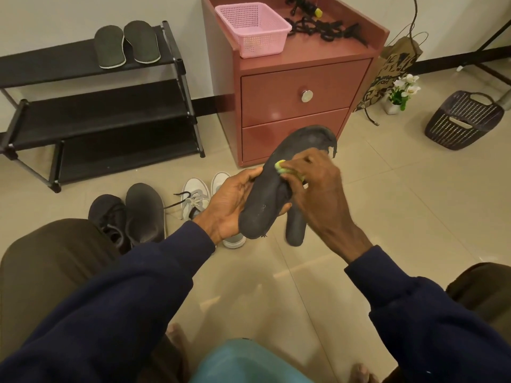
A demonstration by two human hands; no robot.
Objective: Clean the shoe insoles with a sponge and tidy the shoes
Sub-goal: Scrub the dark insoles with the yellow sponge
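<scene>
While left hand [229, 203] grips insole [279, 186] before cabinet [304, 76], right hand [318, 197], pinching sponge [280, 166], could snag and tear its frayed toe.

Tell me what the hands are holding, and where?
The left hand grips a dark insole around its lower half. The right hand pinches a yellow-green sponge against the insole's middle.

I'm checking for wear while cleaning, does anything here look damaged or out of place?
Yes. The dark insole gripped by the left hand is torn at its toe edge, with a ragged strip hanging down. The right hand presses a sponge on it.
</scene>
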